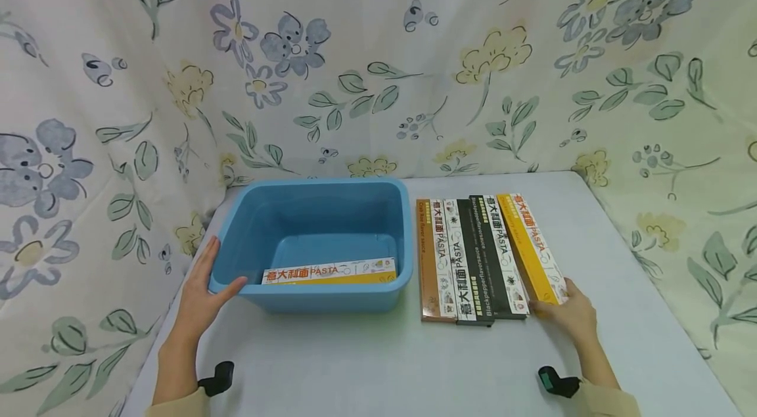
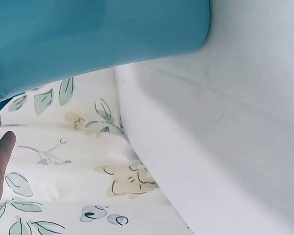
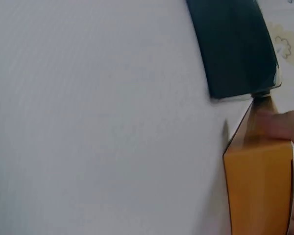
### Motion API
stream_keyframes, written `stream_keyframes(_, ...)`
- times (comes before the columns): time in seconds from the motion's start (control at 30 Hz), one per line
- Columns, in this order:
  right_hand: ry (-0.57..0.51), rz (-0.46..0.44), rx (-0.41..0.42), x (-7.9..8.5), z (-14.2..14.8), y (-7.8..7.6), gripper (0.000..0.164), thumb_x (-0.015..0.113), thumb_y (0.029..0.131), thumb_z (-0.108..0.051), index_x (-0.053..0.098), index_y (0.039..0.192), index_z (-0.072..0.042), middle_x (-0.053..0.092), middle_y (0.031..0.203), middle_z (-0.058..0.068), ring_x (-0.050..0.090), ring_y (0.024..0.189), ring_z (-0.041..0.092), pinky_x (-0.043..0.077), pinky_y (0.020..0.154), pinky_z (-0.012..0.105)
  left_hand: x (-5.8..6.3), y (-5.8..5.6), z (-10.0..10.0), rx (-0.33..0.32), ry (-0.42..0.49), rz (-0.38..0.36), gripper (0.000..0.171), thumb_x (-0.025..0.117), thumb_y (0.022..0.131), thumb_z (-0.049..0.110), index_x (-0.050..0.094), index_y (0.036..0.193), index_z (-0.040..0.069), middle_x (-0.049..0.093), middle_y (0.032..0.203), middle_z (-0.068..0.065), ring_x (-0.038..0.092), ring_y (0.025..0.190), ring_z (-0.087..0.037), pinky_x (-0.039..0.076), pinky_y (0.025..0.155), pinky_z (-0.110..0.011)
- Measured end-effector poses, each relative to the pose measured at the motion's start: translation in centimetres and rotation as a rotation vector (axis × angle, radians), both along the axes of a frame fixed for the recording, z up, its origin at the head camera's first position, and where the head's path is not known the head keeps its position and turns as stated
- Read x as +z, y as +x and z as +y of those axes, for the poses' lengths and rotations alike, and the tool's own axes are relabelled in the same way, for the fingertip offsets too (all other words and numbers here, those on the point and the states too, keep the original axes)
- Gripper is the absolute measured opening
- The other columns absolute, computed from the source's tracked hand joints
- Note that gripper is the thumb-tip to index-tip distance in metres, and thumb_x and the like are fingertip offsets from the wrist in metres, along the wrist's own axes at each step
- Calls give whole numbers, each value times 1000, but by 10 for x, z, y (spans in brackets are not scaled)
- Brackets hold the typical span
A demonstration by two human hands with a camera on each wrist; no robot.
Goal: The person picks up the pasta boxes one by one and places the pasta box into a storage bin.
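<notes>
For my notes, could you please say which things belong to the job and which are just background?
Job, likely: yellow pasta box in right hand; blue tub by left hand; pasta box inside; brown box, black boxes.
Background: floral cloth; white table.

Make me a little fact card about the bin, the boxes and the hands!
Bin: blue, on the white table
Inside: one pasta box
Left hand: touches the bin's rim
Right hand: pinches the near end of a yellow box outside the bin
Between bin and yellow box: brown box, two black boxes
Behind: flowery cloth
</notes>
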State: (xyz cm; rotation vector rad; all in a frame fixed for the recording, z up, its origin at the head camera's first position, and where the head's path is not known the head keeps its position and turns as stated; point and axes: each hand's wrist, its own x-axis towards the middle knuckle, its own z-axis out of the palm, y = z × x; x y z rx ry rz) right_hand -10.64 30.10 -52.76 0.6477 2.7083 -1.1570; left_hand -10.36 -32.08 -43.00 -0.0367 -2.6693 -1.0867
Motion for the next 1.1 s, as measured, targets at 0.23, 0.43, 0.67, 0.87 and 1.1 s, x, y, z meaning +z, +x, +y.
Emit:
stream_keyframes(0.23, -137, 6, -190, 3, -6, -3, 95, 76, 79, -22, 20, 151, 6, 30, 144, 37, 34, 124, 48, 31, 103, 62, 0, 2, 1, 9, 2, -1, 92, 72, 84, 27, 18, 156, 11, 15, 161, -16, 18, 141, -50, 27, 95, -77)
stream_keyframes(0.43, -185, 18, -277, 8, -6, -3, 96, 76, 77, -20, 21, 152, 1, 30, 145, 36, 33, 125, 47, 30, 103, 59, 1, 2, 2, 6, -2, 7, 92, 73, 83, 28, 20, 156, 8, 16, 160, -18, 19, 141, -50, 27, 95, -76)
stream_keyframes(0.67, -241, 13, -319, 15, -6, -1, 98, 77, 77, -17, 19, 154, -2, 23, 151, 34, 28, 129, 47, 27, 109, 60, 2, 2, 2, 7, 1, 6, 92, 72, 84, 29, 19, 156, 10, 16, 160, -18, 18, 141, -49, 27, 95, -76)
stream_keyframes(0.87, -291, 66, -317, 25, -5, 0, 98, 77, 77, -11, 17, 155, -5, 20, 155, 29, 28, 131, 44, 26, 111, 58, 2, 2, 3, 11, 6, 0, 92, 72, 84, 30, 19, 156, 9, 15, 161, -16, 18, 142, -49, 26, 96, -76)
stream_keyframes(1.1, -260, 123, -290, 39, -8, -1, 94, 76, 78, -7, 21, 154, -4, 29, 152, 27, 36, 122, 38, 39, 104, 46, 1, 2, 2, 9, 6, -2, 93, 72, 84, 29, 18, 156, 10, 15, 161, -16, 18, 142, -48, 27, 97, -76)
